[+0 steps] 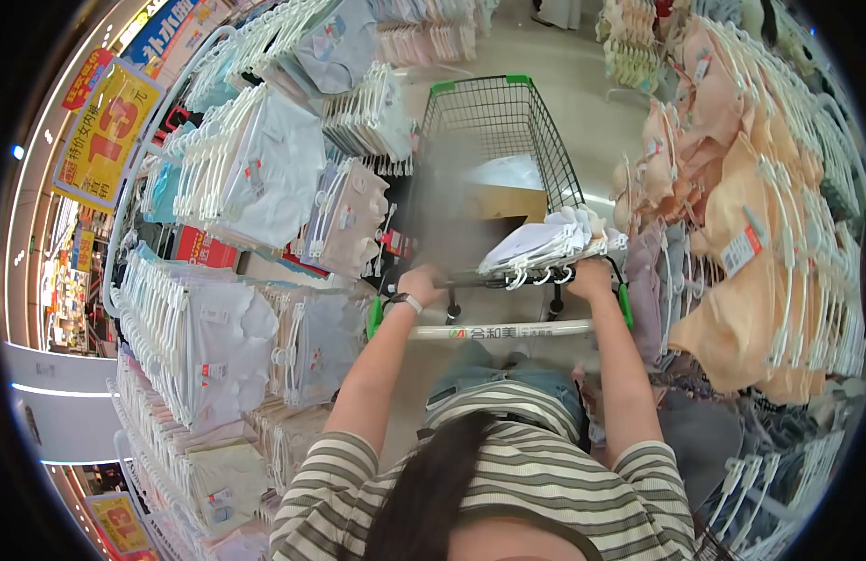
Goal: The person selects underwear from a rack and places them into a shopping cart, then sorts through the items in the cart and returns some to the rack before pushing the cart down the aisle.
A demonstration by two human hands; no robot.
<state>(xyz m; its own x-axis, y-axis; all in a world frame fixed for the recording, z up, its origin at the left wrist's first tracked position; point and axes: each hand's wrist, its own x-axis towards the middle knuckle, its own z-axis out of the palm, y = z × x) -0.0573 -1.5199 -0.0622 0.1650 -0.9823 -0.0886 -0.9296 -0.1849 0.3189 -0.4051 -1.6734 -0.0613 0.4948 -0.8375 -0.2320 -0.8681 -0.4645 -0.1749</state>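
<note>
while racks of hanging garments (279, 164) line both sides, a shopping cart (556, 140) stands between them, straight ahead of the person. at the cart's near end lies a pile of pale garments on white hangers (536, 245). the left hand (422, 285) and right hand (594, 279) are by its near rim, either side of the pile; fingers hidden, i cannot tell whether they grip it. a wristband (410, 301) circles the left wrist.

cart handle (500, 329): "合和美" | upper yellow sign (107, 136): "13", "元" | lower yellow sign (121, 524): "13" | blue banner (168, 37): "补水"
</note>
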